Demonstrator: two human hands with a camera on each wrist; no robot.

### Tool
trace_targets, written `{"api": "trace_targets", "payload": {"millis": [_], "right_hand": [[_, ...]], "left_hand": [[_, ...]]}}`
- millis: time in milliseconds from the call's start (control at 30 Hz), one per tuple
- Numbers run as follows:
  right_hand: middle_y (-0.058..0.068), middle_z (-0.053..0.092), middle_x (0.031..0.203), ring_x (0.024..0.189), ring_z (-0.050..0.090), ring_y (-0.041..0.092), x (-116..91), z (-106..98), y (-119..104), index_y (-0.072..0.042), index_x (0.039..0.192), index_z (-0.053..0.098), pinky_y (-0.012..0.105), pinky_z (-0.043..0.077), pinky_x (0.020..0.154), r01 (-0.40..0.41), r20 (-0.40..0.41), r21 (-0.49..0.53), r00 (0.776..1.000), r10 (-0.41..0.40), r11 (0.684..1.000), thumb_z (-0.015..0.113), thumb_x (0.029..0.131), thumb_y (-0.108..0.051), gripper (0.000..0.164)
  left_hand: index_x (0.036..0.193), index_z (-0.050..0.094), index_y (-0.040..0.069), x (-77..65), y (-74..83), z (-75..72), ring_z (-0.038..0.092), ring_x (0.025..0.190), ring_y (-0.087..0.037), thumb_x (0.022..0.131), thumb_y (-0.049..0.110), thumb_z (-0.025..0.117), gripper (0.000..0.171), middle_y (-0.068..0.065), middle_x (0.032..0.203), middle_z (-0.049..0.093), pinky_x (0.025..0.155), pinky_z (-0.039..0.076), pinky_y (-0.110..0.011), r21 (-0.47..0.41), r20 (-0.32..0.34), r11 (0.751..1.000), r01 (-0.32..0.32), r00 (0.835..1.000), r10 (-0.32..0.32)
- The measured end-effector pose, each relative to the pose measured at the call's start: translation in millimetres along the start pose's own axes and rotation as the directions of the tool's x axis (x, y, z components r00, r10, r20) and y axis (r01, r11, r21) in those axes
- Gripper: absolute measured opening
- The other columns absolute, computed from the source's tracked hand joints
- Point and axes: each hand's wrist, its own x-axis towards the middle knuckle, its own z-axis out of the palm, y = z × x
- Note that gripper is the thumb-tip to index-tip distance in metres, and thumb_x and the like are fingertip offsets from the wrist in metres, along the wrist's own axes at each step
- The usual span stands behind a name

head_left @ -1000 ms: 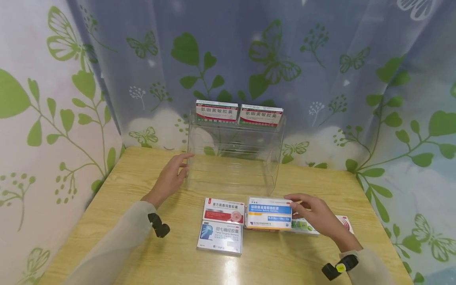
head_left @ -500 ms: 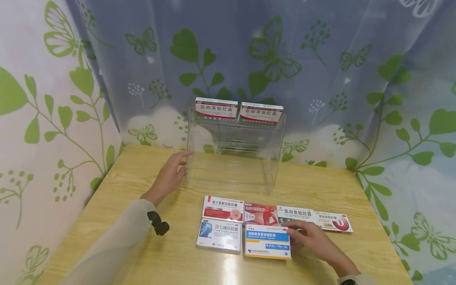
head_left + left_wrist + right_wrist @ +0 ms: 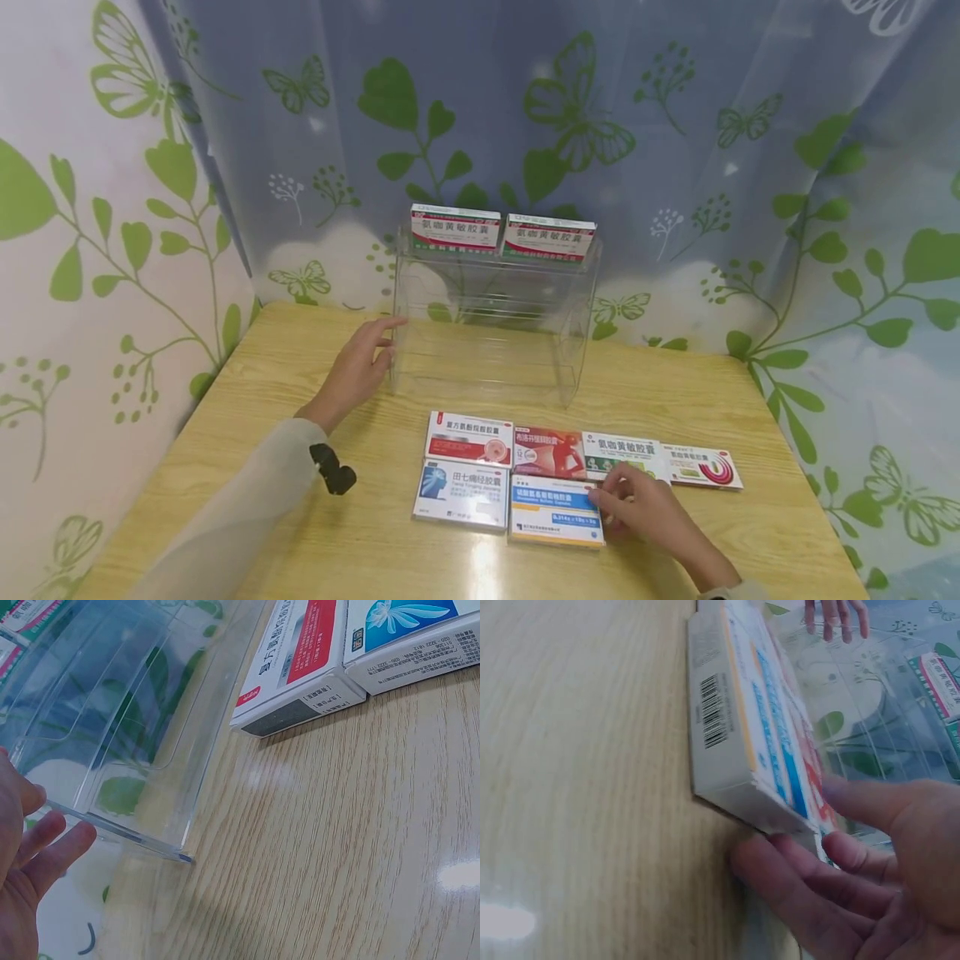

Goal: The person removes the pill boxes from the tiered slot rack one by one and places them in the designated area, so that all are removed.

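A blue, white and orange medicine box (image 3: 556,512) lies flat on the table at the front. At its right end, my right hand (image 3: 641,508) touches it with thumb and fingertips; in the right wrist view, the fingers (image 3: 772,862) are loosely bent against the end face. A clear acrylic display stand (image 3: 487,383) stands farther back. My left hand (image 3: 356,371) is at the stand's left side, its fingertips on the edge. Two red, white and green boxes, one on the left (image 3: 455,229) and one on the right (image 3: 548,239), sit on the top tier.
Left of the blue box lie a red-and-white box (image 3: 469,439) and a white box with a blue head picture (image 3: 460,494). Behind it are a red box (image 3: 549,452), a white-and-green box (image 3: 622,454) and a white box with pink arcs (image 3: 705,467). A patterned curtain (image 3: 480,125) hangs behind.
My right hand has brought the blue medicine box from over the back row toward the front, then slid it slightly left beside the blue-head box. My left hand has stayed at the stand.
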Motion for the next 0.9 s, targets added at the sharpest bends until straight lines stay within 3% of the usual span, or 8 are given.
{"api": "trace_targets", "payload": {"millis": [233,800,900], "right_hand": [[0.005,0.070,0.078,0.066,0.073,0.022,0.8,5.5,1.3,-0.005,0.096,0.055,0.032,0.066,0.056,-0.005,0.077,0.016,0.997,0.004,1.000,0.080,0.102,-0.030,0.035],[0.003,0.071,0.075,0.062,0.074,0.018,1.2,6.1,-2.0,-0.007,0.089,0.058,0.030,0.066,0.056,0.008,0.062,-0.040,0.998,-0.006,0.999,0.076,0.105,-0.033,0.035],[0.004,0.071,0.074,0.063,0.074,0.019,3.1,1.1,-5.8,-0.007,0.089,0.060,0.031,0.065,0.056,-0.015,0.025,-0.058,1.000,0.017,0.998,0.073,0.106,-0.038,0.038]], "left_hand": [[0.162,0.049,0.016,0.4,0.7,-0.7,0.067,0.130,-0.042,0.111,0.000,0.056,0.054,-0.020,0.156,0.053,0.105,0.060,-0.062,0.003,0.000,1.000,-0.002,1.000,0.002],[0.162,0.048,0.015,1.3,-1.4,0.0,0.067,0.130,-0.043,0.111,-0.002,0.057,0.055,-0.020,0.156,0.053,0.104,0.061,-0.060,-0.007,0.000,1.000,0.006,1.000,-0.006],[0.162,0.048,0.015,1.4,-1.1,0.7,0.067,0.130,-0.043,0.111,-0.001,0.056,0.054,-0.021,0.155,0.053,0.105,0.061,-0.060,-0.007,0.005,1.000,0.007,1.000,-0.006]]}}
